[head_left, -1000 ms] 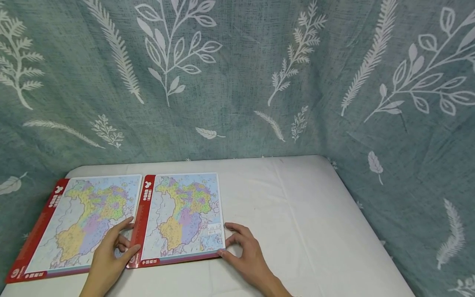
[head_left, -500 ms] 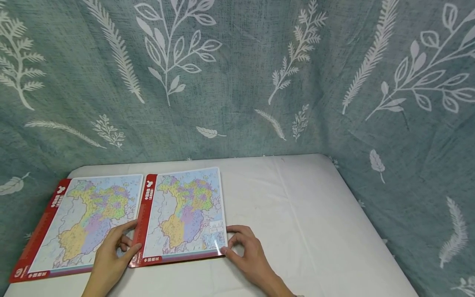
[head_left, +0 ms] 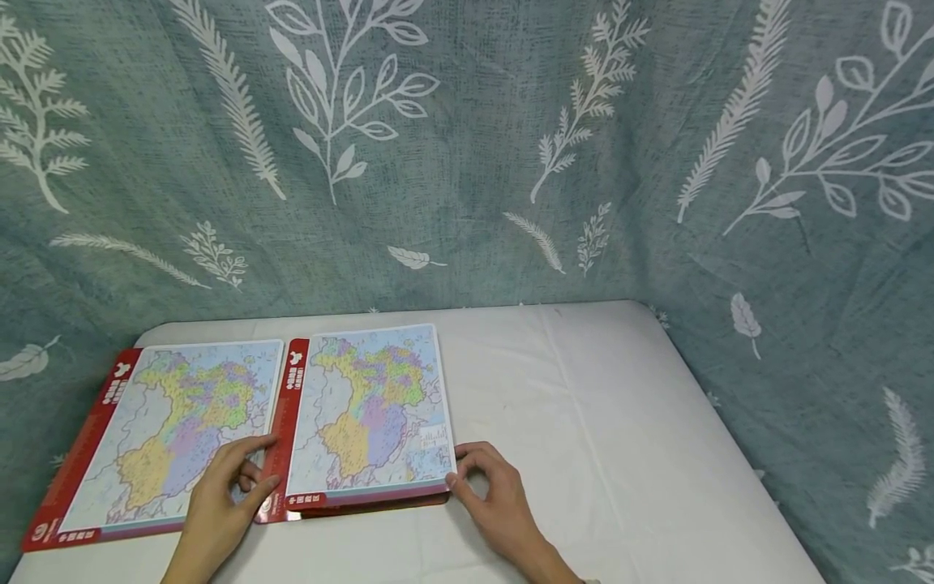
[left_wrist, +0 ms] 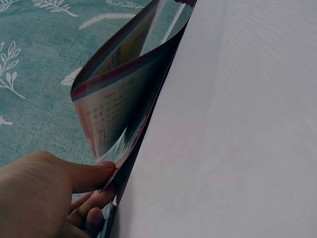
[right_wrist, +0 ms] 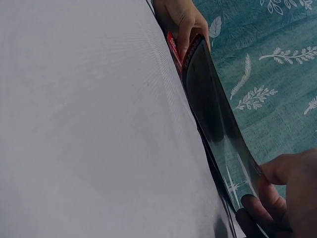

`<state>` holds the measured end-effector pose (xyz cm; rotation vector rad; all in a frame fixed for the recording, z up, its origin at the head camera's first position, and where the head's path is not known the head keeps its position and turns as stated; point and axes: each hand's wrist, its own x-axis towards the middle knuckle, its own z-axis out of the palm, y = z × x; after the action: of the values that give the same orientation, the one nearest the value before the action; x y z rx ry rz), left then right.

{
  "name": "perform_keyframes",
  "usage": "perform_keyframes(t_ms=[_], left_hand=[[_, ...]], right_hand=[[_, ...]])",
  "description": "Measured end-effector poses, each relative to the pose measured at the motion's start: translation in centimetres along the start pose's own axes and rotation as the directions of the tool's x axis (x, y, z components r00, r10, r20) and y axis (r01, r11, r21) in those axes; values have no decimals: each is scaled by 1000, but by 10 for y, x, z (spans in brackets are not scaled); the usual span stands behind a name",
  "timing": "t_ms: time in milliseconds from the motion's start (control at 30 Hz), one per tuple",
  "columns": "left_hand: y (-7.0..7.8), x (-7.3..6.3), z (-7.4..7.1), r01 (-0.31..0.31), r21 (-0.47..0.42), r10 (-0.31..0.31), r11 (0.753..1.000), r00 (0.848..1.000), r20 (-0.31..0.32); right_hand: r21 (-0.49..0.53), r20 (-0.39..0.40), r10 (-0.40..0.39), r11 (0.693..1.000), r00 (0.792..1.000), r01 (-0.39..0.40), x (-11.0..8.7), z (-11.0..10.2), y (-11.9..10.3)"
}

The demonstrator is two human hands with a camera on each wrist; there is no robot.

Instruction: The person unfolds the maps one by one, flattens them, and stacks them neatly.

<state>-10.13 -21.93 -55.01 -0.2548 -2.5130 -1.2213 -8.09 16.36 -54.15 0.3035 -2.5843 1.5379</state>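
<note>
So you're mid-peel: right hand (head_left: 494, 496) pinching the top map sheet (head_left: 372, 410) corner, left hand (head_left: 219, 501) gripping its red edge. Next, probably lift evenly off the backing.

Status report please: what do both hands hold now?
Left hand pinches right map's near-left corner. Right hand grips its near-right corner, top sheet lifted off its backing. Left map flat alongside.

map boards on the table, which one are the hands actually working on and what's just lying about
In hand:
- right map board, its top sheet lifted at the near edge
- left hand gripping its near left corner
- right hand pinching its near right corner

Lying about:
- left map board, flat
- table
- leaf-print cloth
</note>
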Motion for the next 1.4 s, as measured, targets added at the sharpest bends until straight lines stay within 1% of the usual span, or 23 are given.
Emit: perform_keyframes(t_ms=[167, 267, 433, 633, 833, 1033, 1167, 1400], left_hand=[[1, 0, 0, 16, -5, -16, 1000, 1000, 14], [2, 1, 1, 19, -3, -19, 1000, 1000, 12], [4, 2, 1, 8, -17, -8, 1000, 1000, -5], [4, 3, 0, 2, -38, -3, 999, 1000, -10], [3, 1, -1, 25, -24, -26, 999, 1000, -15], [2, 0, 0, 50, -23, -50, 998, 999, 18], [1, 0, -1, 52, -17, -52, 999, 999, 17], [0, 0, -1, 47, -6, -47, 999, 999, 15]], right_hand=[[26, -29, 29, 999, 999, -28, -1, -2, -1], [39, -47, 53, 998, 997, -51, 0, -3, -1], [39, -107, 93, 995, 990, -89, 1, -6, -2], [38, -162, 103, 994, 981, -99, 2, -8, -1], [42, -154, 96, 995, 983, -91, 2, -8, 4], [54, -154, 106, 994, 982, -98, 1, -10, 5], [87, -150, 116, 991, 982, -104, 0, -12, 8], [114, -148, 124, 988, 981, -107, -2, -14, 11]])
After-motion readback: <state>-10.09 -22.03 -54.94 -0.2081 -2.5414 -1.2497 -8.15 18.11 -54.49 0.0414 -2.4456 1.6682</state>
